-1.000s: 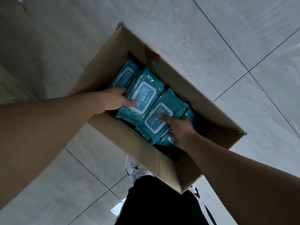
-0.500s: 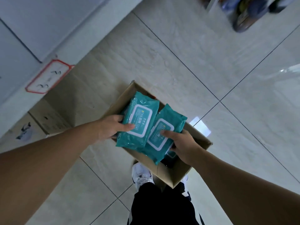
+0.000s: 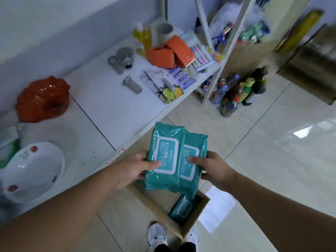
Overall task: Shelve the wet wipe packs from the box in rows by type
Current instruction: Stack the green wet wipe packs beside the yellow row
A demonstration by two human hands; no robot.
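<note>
Wet wipe packs [image 3: 164, 157], two: now lifted from box [image 3: 199, 220] toward shelf [image 3: 109, 110] front edge; left hand [image 3: 133, 170], right hand [image 3: 215, 168] grip one each.

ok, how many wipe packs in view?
3: a pack in the left hand, a second pack in the right hand, a third pack in the box. More may be hidden there.

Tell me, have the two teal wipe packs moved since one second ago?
Yes. The wipe packs rose out of the cardboard box; the left hand and right hand hold them above it.
</note>
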